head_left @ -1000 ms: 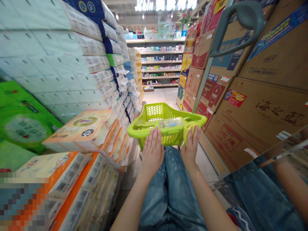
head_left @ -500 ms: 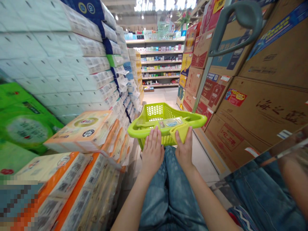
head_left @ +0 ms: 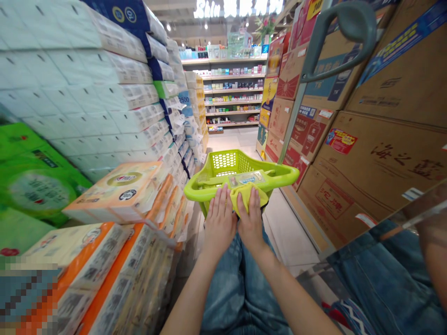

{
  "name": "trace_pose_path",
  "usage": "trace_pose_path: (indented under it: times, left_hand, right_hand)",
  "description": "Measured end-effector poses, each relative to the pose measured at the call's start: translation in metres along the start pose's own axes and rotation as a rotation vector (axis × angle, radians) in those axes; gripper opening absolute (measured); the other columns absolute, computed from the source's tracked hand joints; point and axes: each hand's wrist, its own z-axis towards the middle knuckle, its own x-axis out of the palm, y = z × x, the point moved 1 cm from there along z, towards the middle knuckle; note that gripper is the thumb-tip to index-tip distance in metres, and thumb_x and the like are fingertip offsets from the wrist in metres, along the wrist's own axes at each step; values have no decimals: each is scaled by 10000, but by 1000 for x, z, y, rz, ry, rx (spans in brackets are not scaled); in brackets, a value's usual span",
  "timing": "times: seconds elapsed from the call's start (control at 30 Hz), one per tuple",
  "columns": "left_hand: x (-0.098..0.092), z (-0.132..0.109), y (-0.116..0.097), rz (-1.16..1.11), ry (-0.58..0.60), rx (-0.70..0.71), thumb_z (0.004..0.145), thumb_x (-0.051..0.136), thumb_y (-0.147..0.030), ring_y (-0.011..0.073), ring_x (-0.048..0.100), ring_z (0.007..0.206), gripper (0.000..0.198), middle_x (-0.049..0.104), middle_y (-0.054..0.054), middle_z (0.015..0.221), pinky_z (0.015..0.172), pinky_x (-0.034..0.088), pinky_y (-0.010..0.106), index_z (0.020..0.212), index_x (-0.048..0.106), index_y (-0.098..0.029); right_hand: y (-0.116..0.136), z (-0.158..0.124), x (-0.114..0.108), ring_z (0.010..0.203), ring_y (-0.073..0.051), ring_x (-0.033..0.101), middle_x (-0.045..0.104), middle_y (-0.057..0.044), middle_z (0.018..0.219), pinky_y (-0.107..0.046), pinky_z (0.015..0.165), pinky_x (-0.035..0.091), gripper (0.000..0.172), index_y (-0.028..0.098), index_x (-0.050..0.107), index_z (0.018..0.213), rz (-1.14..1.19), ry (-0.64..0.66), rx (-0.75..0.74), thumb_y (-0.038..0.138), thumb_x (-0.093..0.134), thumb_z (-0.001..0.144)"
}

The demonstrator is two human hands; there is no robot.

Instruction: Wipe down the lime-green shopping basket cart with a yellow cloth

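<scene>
A bright green shopping basket [head_left: 240, 160] with perforated sides stands in front of my knees, its long grey pull handle [head_left: 340, 42] raised at the right. My left hand [head_left: 220, 221] lies against the near side of the basket, fingers stretched out and their tips at the rim. With my right hand [head_left: 251, 228] I press a yellow cloth [head_left: 260, 197] onto the near rim, just right of the left hand. A clear-covered label [head_left: 246, 178] is on the rim above the cloth.
White tissue packs [head_left: 84, 79] are stacked high on the left, with orange-trimmed packs [head_left: 115, 186] lower and nearer. Cardboard cartons [head_left: 394, 158] line the right side. Shelves of small goods [head_left: 233, 86] stand at the aisle's far end. Part of another person's jeans [head_left: 387, 284] shows at lower right.
My right hand has slid left along the basket's near rim with the yellow cloth, which is now flatter under the fingers. The left hand stays almost in place.
</scene>
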Motion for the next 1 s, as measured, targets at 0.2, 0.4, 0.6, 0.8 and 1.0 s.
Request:
trace_pose_path:
  times: [0.2, 0.4, 0.6, 0.8, 1.0]
  left_hand:
    - [-1, 1, -1, 9, -12, 2, 921, 458, -177, 277, 160, 1525, 779, 280, 179, 1609, 1197, 288, 463, 1571, 45, -65]
    - [0, 3, -5, -1, -31, -4, 923, 464, -194, 286, 160, 1524, 777, 280, 191, 1605, 1196, 286, 463, 1570, 57, -57]
    - [1, 1, -2, -20, -25, -4, 914, 464, -185, 279, 174, 1522, 727, 287, 187, 1605, 1194, 293, 463, 1560, 153, -67]
    - [-2, 2, -2, -23, -29, -2, 924, 426, -173, 274, 172, 1522, 733, 274, 179, 1611, 1204, 273, 460, 1569, 93, -71]
    - [-2, 3, -5, -7, -6, -8, 923, 440, -185, 278, 152, 1526, 753, 269, 178, 1612, 1197, 290, 468, 1568, 75, -60]
  right_hand:
    - [-52, 0, -15, 1535, -312, 62, -67, -46, 1675, -645, 1163, 282, 857, 328, 102, 1577, -1, -76, 120, -46, 344, 845]
    - [-42, 8, -22, 1538, -295, 37, -60, -45, 1676, -630, 1185, 234, 819, 282, 112, 1583, 152, -122, 342, -8, 311, 843]
    - [3, 10, -7, 1533, -300, 96, -2, -61, 1676, -593, 1171, 318, 780, 302, 108, 1583, 28, 6, 26, 41, 396, 906]
    - [-49, 11, -21, 1533, -301, 96, 30, -81, 1676, -625, 1168, 290, 842, 303, 120, 1580, -34, -64, 101, -48, 335, 845]
    - [-49, 16, -25, 1538, -298, 13, -31, -64, 1678, -626, 1194, 211, 856, 266, 111, 1585, 82, -122, 326, -25, 325, 810]
